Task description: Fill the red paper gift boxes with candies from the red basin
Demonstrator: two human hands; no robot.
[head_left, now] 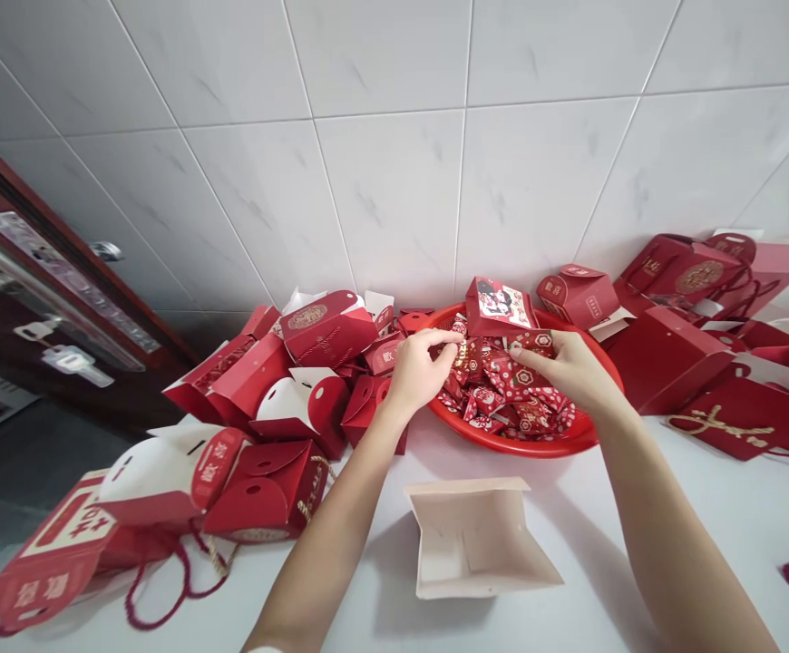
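Note:
A red plastic basket point(523, 446) holds many red patterned wrapped packets point(534, 414). My left hand point(426, 365) is at the basket's left side, its thumb and fingers pressed together at a small packet with gold marks. On the right, my right hand point(567, 367) reaches over the packets, with its fingers round a red flowered packet point(529, 341). A small red box with a picture on top point(503, 304) rests at the back of the basket. Between my forearms stands an open box point(476, 535) with a pale inside; nothing shows in it.
Red gift boxes point(326, 331) crowd the left side, some with cords point(180, 589). More red boxes and bags point(673, 358) are piled at the right. A tiled wall point(394, 181) rises behind the white table point(340, 617). A door with keys point(68, 358) is at far left.

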